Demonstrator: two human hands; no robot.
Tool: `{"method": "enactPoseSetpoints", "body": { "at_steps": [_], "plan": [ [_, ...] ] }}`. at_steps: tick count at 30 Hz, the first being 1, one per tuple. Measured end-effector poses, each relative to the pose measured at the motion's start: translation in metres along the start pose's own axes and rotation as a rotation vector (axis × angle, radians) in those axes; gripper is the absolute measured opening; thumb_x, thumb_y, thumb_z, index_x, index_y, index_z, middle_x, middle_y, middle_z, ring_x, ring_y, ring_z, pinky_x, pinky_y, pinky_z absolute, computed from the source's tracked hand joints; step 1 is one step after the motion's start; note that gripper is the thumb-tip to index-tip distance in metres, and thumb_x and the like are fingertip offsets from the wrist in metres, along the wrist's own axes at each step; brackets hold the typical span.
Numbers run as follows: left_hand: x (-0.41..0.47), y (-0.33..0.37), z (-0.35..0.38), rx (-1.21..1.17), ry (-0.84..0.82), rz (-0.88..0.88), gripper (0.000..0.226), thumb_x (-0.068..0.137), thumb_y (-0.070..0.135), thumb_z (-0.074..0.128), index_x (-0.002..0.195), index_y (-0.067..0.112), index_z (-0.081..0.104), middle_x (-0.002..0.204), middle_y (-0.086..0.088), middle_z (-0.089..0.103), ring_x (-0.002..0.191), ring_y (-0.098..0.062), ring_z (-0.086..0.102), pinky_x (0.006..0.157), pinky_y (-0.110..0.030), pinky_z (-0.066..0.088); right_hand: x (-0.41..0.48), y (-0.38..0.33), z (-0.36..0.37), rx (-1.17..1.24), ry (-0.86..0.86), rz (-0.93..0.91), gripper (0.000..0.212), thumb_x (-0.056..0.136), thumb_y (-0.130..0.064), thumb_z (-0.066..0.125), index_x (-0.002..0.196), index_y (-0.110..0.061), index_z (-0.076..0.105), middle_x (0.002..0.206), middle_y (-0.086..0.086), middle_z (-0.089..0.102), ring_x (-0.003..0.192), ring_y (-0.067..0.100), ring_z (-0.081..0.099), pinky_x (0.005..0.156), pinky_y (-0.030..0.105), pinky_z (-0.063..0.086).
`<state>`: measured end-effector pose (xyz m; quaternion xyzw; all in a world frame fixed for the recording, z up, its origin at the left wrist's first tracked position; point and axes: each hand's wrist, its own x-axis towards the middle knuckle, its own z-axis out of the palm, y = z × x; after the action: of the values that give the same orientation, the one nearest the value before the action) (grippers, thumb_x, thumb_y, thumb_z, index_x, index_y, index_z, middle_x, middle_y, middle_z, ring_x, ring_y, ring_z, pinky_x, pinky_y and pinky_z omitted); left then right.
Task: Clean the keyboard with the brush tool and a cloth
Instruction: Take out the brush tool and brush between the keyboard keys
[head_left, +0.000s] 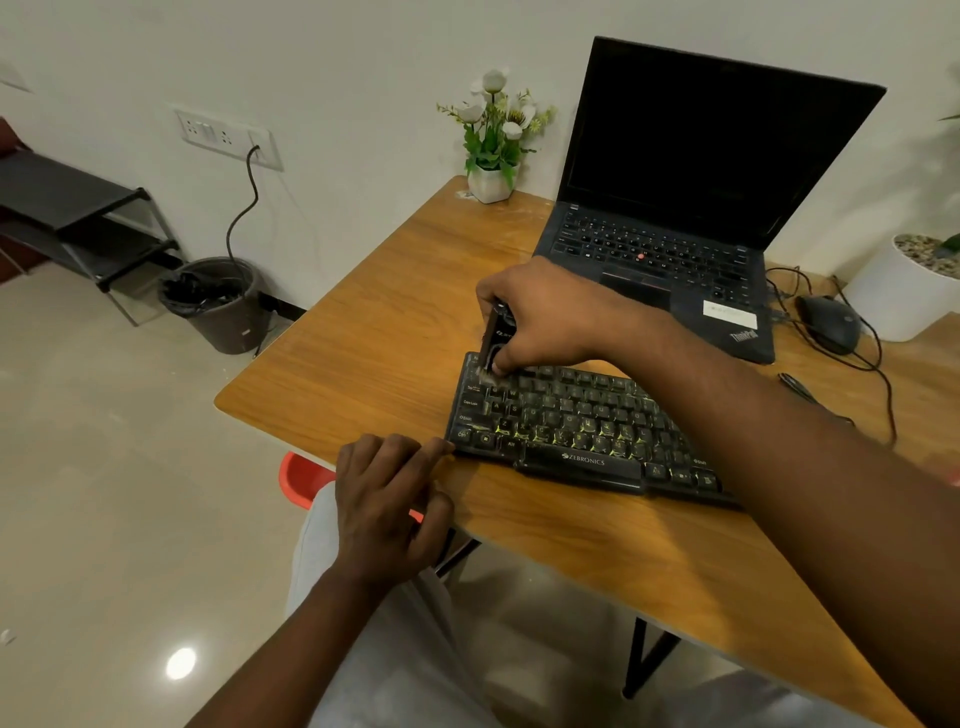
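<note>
A black keyboard with dusty, yellow-smeared keys lies at an angle near the front of the wooden table. My right hand grips a black brush tool, its pale bristles pressed on the keys at the keyboard's far left corner. My left hand rests on the table's front edge with fingers spread, one fingertip touching the keyboard's near left corner. No cloth is in view.
An open black laptop stands behind the keyboard. A mouse with cables lies to its right, beside a white planter. A small flower pot sits at the back edge. A bin stands on the floor at left.
</note>
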<state>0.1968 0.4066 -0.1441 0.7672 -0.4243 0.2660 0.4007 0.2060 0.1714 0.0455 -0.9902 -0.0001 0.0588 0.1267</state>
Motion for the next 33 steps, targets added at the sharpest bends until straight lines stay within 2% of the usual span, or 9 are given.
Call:
{"method": "enactPoseSetpoints", "body": {
  "at_steps": [4, 9, 13, 15, 17, 20, 23, 28, 33],
  "plan": [
    [-0.001, 0.0, 0.0, 0.003, -0.005, -0.004, 0.038, 0.085, 0.025, 0.058, 0.107, 0.004, 0.08, 0.087, -0.008, 0.066, 0.079, -0.028, 0.055, 0.072, -0.046, 0.038, -0.002, 0.005, 0.0, 0.071, -0.004, 0.012, 0.039, 0.071, -0.029, 0.097, 0.094, -0.016, 0.068, 0.09, 0.0, 0.071, 0.082, 0.02, 0.069, 0.067, 0.045, 0.059],
    [-0.001, -0.001, 0.002, 0.008, 0.01, 0.001, 0.037, 0.085, 0.025, 0.058, 0.106, 0.003, 0.08, 0.088, -0.009, 0.067, 0.081, -0.029, 0.056, 0.073, -0.044, 0.037, -0.013, 0.011, 0.005, 0.29, -0.079, 0.015, 0.039, 0.067, -0.022, 0.101, 0.095, -0.019, 0.075, 0.088, -0.004, 0.077, 0.076, 0.01, 0.073, 0.06, 0.027, 0.058],
    [0.0, -0.001, 0.002, 0.013, 0.013, 0.008, 0.037, 0.083, 0.022, 0.058, 0.106, 0.003, 0.08, 0.088, -0.009, 0.067, 0.08, -0.029, 0.055, 0.071, -0.045, 0.037, -0.019, 0.023, 0.006, 0.418, -0.116, 0.025, 0.037, 0.069, -0.016, 0.1, 0.098, -0.014, 0.077, 0.094, 0.002, 0.081, 0.084, 0.016, 0.079, 0.072, 0.037, 0.066],
    [-0.001, -0.002, 0.003, 0.011, 0.016, 0.008, 0.037, 0.083, 0.022, 0.058, 0.106, 0.003, 0.08, 0.088, -0.009, 0.067, 0.079, -0.029, 0.056, 0.071, -0.047, 0.038, -0.02, 0.027, 0.006, 0.442, -0.128, 0.039, 0.038, 0.07, -0.016, 0.099, 0.1, -0.013, 0.077, 0.095, 0.003, 0.081, 0.082, 0.014, 0.079, 0.073, 0.036, 0.066],
    [-0.001, -0.002, 0.004, 0.003, 0.023, 0.005, 0.037, 0.084, 0.022, 0.058, 0.106, 0.003, 0.08, 0.088, -0.01, 0.067, 0.079, -0.03, 0.056, 0.071, -0.048, 0.039, -0.019, 0.026, 0.007, 0.394, -0.07, 0.06, 0.039, 0.071, -0.021, 0.099, 0.101, -0.016, 0.076, 0.095, 0.0, 0.08, 0.082, 0.011, 0.077, 0.073, 0.036, 0.066],
    [-0.002, -0.002, 0.004, -0.001, 0.016, 0.0, 0.036, 0.084, 0.023, 0.059, 0.107, 0.004, 0.079, 0.089, -0.009, 0.067, 0.08, -0.031, 0.057, 0.071, -0.048, 0.039, -0.015, 0.02, 0.011, 0.282, 0.115, 0.089, 0.041, 0.072, -0.029, 0.097, 0.105, -0.021, 0.073, 0.1, -0.004, 0.075, 0.091, 0.012, 0.073, 0.08, 0.041, 0.065],
    [-0.002, -0.003, 0.003, 0.002, 0.004, -0.001, 0.037, 0.084, 0.023, 0.059, 0.108, 0.004, 0.08, 0.089, -0.009, 0.067, 0.079, -0.031, 0.056, 0.071, -0.049, 0.039, -0.011, 0.014, 0.013, 0.288, 0.21, 0.111, 0.042, 0.074, -0.029, 0.095, 0.106, -0.021, 0.069, 0.101, -0.003, 0.072, 0.092, 0.013, 0.07, 0.079, 0.042, 0.064],
    [-0.002, -0.003, 0.003, 0.003, 0.017, 0.006, 0.036, 0.084, 0.024, 0.058, 0.108, 0.005, 0.078, 0.089, -0.009, 0.066, 0.08, -0.029, 0.056, 0.071, -0.048, 0.039, -0.012, 0.01, 0.022, 0.389, 0.095, 0.096, 0.043, 0.071, -0.031, 0.099, 0.103, -0.023, 0.071, 0.097, -0.005, 0.076, 0.087, 0.011, 0.073, 0.072, 0.033, 0.062],
    [0.0, -0.001, 0.002, 0.003, 0.022, 0.02, 0.036, 0.084, 0.022, 0.058, 0.108, 0.005, 0.078, 0.088, -0.009, 0.065, 0.079, -0.029, 0.055, 0.071, -0.047, 0.039, -0.023, 0.022, 0.012, 0.302, -0.032, 0.058, 0.041, 0.071, -0.03, 0.099, 0.1, -0.023, 0.072, 0.096, -0.004, 0.077, 0.085, 0.012, 0.075, 0.075, 0.041, 0.065]
  ]
}}
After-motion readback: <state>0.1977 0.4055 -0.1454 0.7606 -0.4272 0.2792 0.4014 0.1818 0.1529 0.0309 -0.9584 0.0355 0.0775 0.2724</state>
